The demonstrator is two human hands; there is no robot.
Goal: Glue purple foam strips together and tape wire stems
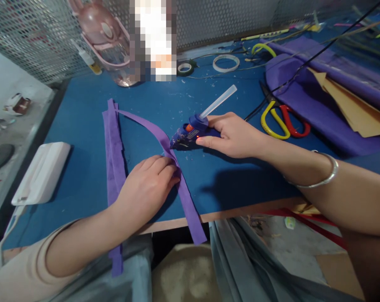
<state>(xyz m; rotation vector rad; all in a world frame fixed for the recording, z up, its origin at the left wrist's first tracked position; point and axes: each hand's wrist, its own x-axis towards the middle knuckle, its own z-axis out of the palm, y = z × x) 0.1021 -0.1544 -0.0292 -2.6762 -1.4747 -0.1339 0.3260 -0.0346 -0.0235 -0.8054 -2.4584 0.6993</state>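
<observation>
My right hand (232, 136) is wrapped round a dark blue glue gun (185, 136), with a clear glue stick (219, 100) poking up from its back. A small red light glows by my thumb. The gun's nozzle meets or hovers just over a purple strip (188, 199); I cannot tell which. My left hand (152, 180) grips this strip just below the nozzle, its fingertips partly hidden. The strip curves up to the left, and its lower end hangs past the table edge. Left of my left hand lies a bundle of purple strips (113, 147).
A white power strip (43, 172) lies at the left. Behind stand a pink bottle (111, 50) and tape rolls (226, 63). Scissors with yellow and red handles (293, 121) lie right, beside purple material (287, 75) and tan paper (353, 105). A black cord crosses there.
</observation>
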